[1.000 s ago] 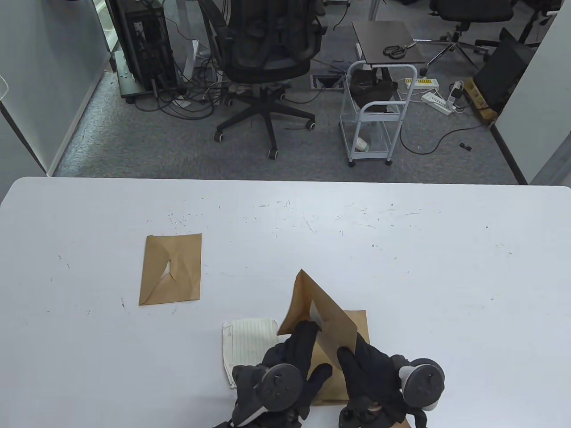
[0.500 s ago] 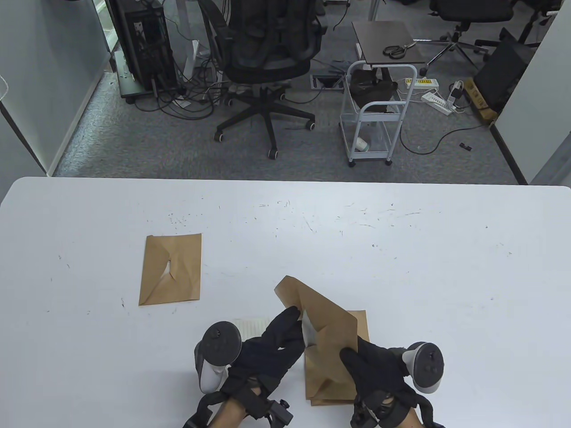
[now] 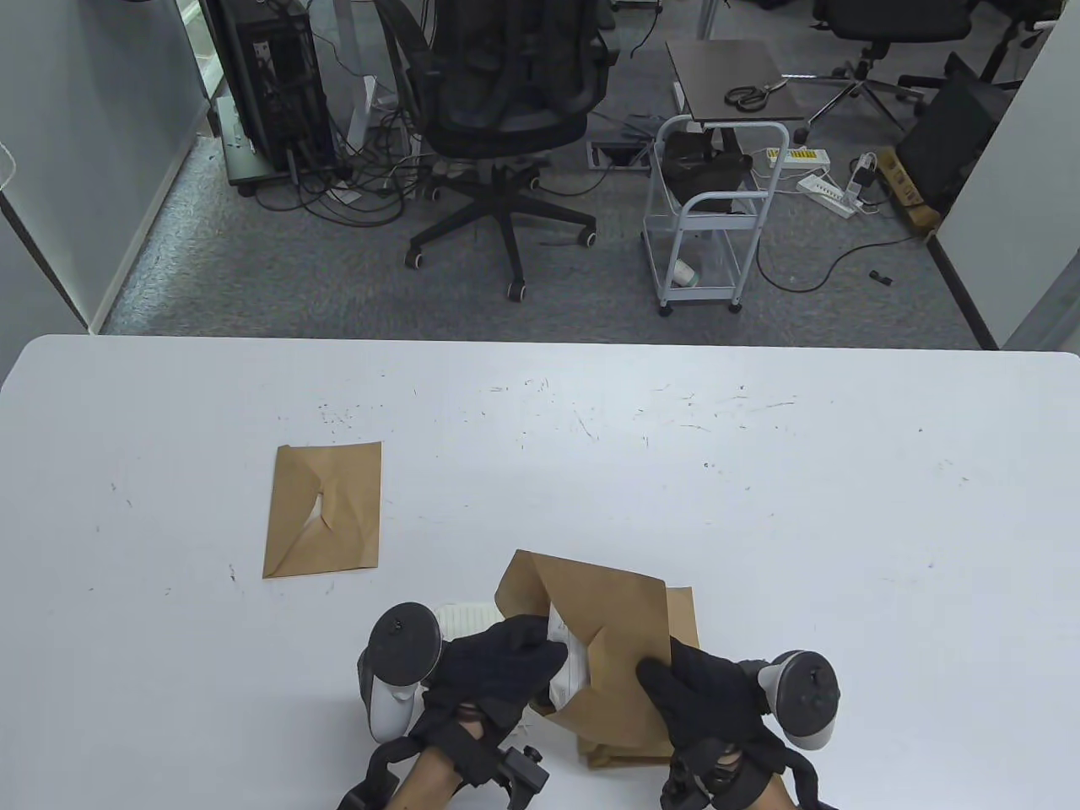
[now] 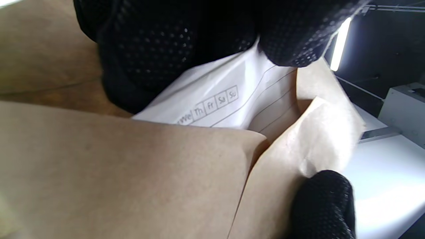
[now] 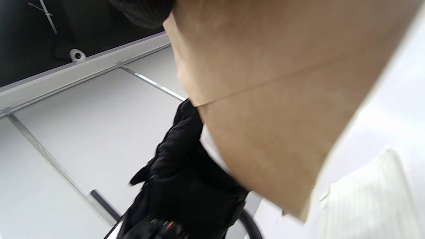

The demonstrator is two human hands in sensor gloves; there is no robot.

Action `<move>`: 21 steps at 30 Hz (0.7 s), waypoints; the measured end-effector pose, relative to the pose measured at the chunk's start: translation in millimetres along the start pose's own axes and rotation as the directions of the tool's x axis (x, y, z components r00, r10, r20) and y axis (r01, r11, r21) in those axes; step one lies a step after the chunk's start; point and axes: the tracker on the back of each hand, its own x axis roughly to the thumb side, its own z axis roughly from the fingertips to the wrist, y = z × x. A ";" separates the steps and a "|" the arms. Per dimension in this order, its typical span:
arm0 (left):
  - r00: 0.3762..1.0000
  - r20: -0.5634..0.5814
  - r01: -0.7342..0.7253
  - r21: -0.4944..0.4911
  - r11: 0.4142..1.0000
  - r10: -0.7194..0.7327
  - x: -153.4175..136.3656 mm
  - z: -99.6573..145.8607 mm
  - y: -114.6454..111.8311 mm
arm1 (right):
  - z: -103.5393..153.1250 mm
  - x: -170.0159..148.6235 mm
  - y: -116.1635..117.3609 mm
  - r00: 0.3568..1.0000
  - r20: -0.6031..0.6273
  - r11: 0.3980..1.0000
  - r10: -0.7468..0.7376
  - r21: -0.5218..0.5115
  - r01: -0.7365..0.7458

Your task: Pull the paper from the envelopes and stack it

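Observation:
My right hand grips a brown envelope by its near right edge and holds it raised over the table's front middle. My left hand pinches a white lined sheet that sticks out of the envelope's open side; the left wrist view shows my fingertips on the sheet at the envelope mouth. Another brown envelope lies flat under the raised one. A lined sheet lies on the table behind my left hand. In the right wrist view the envelope fills the upper right.
A third brown envelope, creased with a small tear, lies flat at the left middle of the white table. An office chair and a small cart stand on the floor beyond the far edge.
My left hand turned over, reached into the envelope's open side and took hold of the sheet, drawing it partly out. The raised envelope tipped down flatter. My right hand kept its grip.

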 end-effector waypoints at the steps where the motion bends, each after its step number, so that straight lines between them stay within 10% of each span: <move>1: 0.999 0.008 0.032 0.021 0.999 -0.032 1.8 0.9 1.6 | 0.1 0.4 -2.9 1.000 -0.019 0.999 0.023 -0.021 -0.023; 13: 0.982 0.020 0.184 0.047 0.982 -0.185 9.4 -1.8 14.3 | 0.5 0.7 -16.0 0.984 -0.101 0.988 0.144 -0.048 -0.150; 21: 0.960 -0.074 0.278 0.138 0.951 -0.270 -10.1 14.6 77.7 | 2.4 -2.5 -42.4 0.995 -0.091 0.991 0.034 -0.124 -0.045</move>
